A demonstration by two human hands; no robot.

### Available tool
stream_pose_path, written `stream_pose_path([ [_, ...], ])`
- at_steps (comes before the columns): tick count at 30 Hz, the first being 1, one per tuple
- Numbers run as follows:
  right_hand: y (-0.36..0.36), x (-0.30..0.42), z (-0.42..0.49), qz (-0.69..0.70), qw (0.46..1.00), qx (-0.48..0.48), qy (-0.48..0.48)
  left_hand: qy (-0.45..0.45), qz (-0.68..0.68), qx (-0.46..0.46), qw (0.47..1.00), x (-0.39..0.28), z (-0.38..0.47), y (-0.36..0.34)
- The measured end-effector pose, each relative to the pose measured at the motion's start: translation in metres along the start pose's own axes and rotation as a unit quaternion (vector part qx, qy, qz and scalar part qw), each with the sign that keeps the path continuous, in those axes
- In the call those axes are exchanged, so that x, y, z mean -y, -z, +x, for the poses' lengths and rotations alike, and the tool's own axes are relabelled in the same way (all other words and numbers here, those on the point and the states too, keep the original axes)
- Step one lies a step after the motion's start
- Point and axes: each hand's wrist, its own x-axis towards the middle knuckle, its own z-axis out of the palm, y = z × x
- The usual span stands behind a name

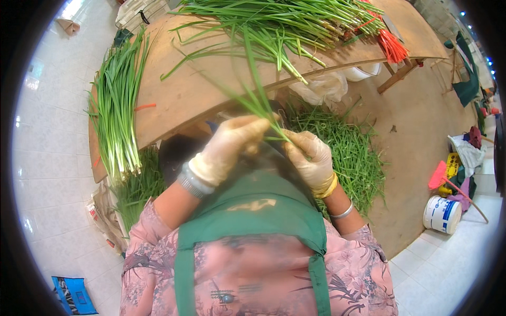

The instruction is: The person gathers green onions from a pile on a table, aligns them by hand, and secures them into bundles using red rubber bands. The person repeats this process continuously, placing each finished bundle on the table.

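Observation:
My two gloved hands meet over my lap, in front of the wooden table (174,94). Between the thumb and fingers of my right hand (310,158) are the lower ends of a few garlic chive stalks (257,85). My left hand (233,146), slightly blurred, is closed around the same stalks just above, their leaves fanning up and away. A large pile of garlic chives (276,23) lies across the table's far side. On the left end rests a neat bundle of garlic chives (118,106), pale ends towards me.
Green trimmings (348,158) are heaped on the floor at right. Red ties (391,45) lie by the pile. More greens (140,189) stand below the table's left end. A white bucket (442,214) is far right, and a clear plastic bag (322,89) is under the table edge.

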Motion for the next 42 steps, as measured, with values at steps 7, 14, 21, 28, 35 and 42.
stream_pose_path([
  [7,-0.005,0.004,-0.006,0.324,0.892,-0.019,-0.315,0.037,-0.079,0.014,0.996,0.012,0.013,-0.029],
  [14,0.06,-0.05,-0.035,-0.097,0.979,-0.011,-0.18,-0.136,-0.037,-0.112,0.984,-0.017,-0.011,-0.019],
  [21,0.072,0.017,0.059,-0.25,0.965,-0.047,-0.063,-0.362,-0.116,-0.067,0.923,-0.061,-0.066,0.01],
  [28,0.001,0.032,0.158,-0.393,0.912,0.079,-0.09,-0.046,-0.254,-0.046,0.965,0.0,-0.024,0.045],
  [35,0.03,0.058,0.088,0.223,0.917,0.12,-0.31,-0.035,-0.348,0.09,0.933,0.016,-0.016,0.051],
  [42,0.009,0.034,0.007,0.212,0.902,0.168,-0.337,-0.004,-0.254,0.052,0.966,0.022,-0.009,0.02],
])
